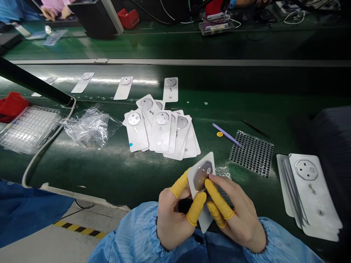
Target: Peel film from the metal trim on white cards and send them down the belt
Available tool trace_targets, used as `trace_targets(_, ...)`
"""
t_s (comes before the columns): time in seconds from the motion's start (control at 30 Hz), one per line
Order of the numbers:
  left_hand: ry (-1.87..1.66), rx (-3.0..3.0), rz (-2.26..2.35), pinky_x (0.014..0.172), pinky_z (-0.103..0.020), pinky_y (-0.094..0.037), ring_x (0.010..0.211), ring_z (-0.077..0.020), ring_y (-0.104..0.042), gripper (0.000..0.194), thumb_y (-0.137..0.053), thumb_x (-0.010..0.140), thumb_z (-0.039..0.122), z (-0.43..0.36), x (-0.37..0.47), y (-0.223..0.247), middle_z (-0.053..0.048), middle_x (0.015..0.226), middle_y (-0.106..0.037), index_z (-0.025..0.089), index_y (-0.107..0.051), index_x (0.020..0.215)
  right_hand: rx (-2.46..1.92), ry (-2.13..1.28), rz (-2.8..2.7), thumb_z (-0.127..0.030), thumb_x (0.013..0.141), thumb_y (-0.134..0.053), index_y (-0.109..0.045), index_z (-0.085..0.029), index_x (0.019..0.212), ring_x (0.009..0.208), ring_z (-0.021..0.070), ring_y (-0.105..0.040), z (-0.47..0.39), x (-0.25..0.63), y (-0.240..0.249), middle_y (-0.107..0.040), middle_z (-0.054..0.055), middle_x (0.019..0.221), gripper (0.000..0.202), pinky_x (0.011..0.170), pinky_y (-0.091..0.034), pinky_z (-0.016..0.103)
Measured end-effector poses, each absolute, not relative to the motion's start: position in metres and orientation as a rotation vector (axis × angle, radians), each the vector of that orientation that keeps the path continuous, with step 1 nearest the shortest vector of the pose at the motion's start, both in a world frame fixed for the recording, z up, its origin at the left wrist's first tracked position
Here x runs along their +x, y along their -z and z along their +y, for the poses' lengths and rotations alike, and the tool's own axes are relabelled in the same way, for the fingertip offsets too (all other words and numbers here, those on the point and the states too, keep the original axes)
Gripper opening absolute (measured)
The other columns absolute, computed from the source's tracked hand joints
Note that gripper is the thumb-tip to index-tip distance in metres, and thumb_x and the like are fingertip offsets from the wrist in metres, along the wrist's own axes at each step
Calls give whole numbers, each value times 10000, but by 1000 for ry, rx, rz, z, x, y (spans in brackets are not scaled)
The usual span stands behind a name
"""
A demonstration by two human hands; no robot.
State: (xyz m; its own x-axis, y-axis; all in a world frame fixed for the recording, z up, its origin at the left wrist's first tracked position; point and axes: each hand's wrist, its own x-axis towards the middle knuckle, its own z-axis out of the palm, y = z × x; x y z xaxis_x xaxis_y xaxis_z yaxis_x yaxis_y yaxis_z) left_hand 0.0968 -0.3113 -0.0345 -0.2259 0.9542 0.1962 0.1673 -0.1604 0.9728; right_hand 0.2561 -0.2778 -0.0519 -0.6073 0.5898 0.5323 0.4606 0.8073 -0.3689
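Note:
Between my hands, tilted upright near the bench's front edge, is a pale panel with a grey octagonal piece near its top. My left hand holds its left side, with yellow finger covers on the thumb and a finger. My right hand is closed at the panel's right side, a bare fingertip on the octagon and yellow-covered fingers against the face. Bubble wrap shows partly behind my right hand. Beyond lies a loose heap of similar panels. At the right is a stack of panels.
Purple tweezers rest on a black-dotted sheet, beside a yellow disc and dark tweezers. Several panels lie along the far strip. Crumpled plastic, clear trays, a red holder and a black bar are left.

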Motion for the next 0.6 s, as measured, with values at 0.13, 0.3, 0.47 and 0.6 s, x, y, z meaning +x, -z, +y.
trace_targets(0.13, -1432, 1266, 1414, 665, -181, -572, 704, -147, -707, 160, -675, 752, 58, -309, 98, 35, -10, 815, -751, 184, -705, 845, -789, -196, -2368, -155, 857, -530, -505, 47, 1167, 1189, 371, -452, -287, 250, 58, -445, 294, 1263, 371, 883, -533, 482)
trace_targets(0.3, -1358, 1211, 1445, 592, -171, -549, 598, -125, -672, 51, -675, 764, 103, -302, 101, 45, -16, 696, -724, 152, -691, 767, -778, -328, -2329, -144, 844, -540, -439, 33, 1272, 1223, 357, -430, -284, 255, 71, -437, 276, 1273, 474, 923, -516, 487)
trace_targets(0.47, -1347, 943, 1298, 724, -260, -579, 817, -184, -706, 539, -609, 867, 197, -297, 95, 59, -67, 954, -737, 229, -422, 1371, -842, -592, -2198, -150, 891, -468, -469, -119, 1308, 1215, 318, -436, -274, 263, 73, -408, 203, 1345, 418, 939, -472, 541)
trace_targets(0.6, -1412, 856, 1260, 746, -265, -574, 845, -182, -702, 593, -613, 872, 237, -295, 92, 59, -68, 986, -726, 265, -359, 1407, -821, -590, -2238, -102, 858, -517, -419, -157, 1371, 1298, 354, -354, -275, 261, 75, -367, 188, 1412, 526, 988, -434, 578)
